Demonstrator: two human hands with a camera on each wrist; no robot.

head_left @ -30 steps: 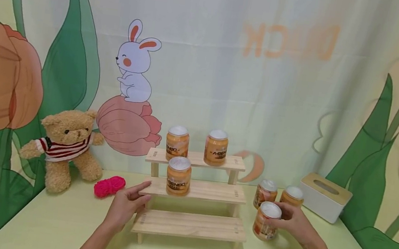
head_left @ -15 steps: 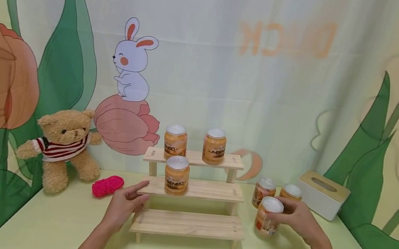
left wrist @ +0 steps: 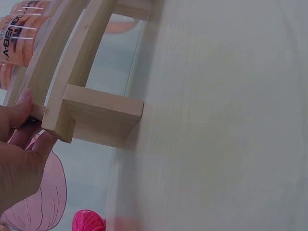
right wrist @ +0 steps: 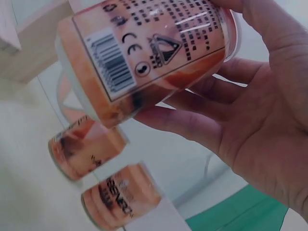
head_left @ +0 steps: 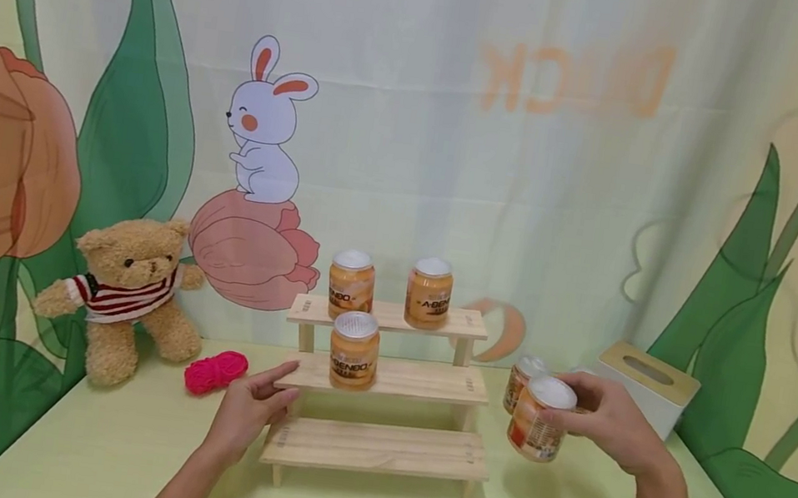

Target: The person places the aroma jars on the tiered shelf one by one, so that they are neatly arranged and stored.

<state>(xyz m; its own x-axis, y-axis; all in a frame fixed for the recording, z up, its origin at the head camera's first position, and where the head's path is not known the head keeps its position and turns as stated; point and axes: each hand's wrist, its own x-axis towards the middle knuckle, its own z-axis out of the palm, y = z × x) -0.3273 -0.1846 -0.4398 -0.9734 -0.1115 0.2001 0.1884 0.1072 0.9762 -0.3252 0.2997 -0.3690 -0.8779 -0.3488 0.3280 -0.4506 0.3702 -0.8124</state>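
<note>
A stepped wooden rack (head_left: 376, 450) with three tiers stands mid-table. On its top tier are two orange jars with pale lids, a left jar (head_left: 351, 286) and a right jar (head_left: 429, 295); another jar (head_left: 354, 352) sits left on the middle tier. My left hand (head_left: 247, 416) grips the left end of that middle tier, thumb and fingers around the board in the left wrist view. My right hand (head_left: 614, 425) holds a jar (head_left: 538, 421), slightly tilted, above the table. Its barcode label (right wrist: 110, 60) faces the right wrist camera.
Two more jars stand behind the held one: a nearer-left jar (right wrist: 89, 147) and another jar (right wrist: 120, 197), largely hidden in the head view. A tissue box (head_left: 654, 383) is at the right back. Pink yarn (head_left: 216, 373) and a teddy bear (head_left: 128, 297) are at left.
My right hand has lifted the jar off the table, and it now tilts a little and covers part of the jars behind. The left hand stays on the rack.
</note>
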